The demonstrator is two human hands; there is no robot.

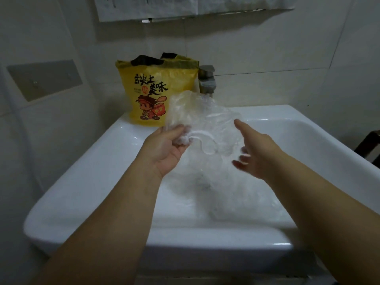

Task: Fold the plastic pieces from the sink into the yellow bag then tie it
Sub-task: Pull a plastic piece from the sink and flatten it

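A clear plastic piece (205, 120) is held up over the white sink (86, 182). My left hand (166, 149) pinches its bunched lower left edge. My right hand (253, 153) is beside the sheet's right side with fingers spread and blurred; whether it touches the plastic is unclear. More crumpled clear plastic (236, 200) lies in the basin below my hands. The yellow bag (152, 93), printed with black characters and a cartoon delivery figure, stands upright and open on the sink's back left ledge, with something dark at its mouth.
A grey metal tap (206, 82) rises behind the held plastic, right of the bag. Tiled walls surround the sink. A metal plate (44, 81) is fixed to the left wall. A dark object (370, 145) shows at the right edge.
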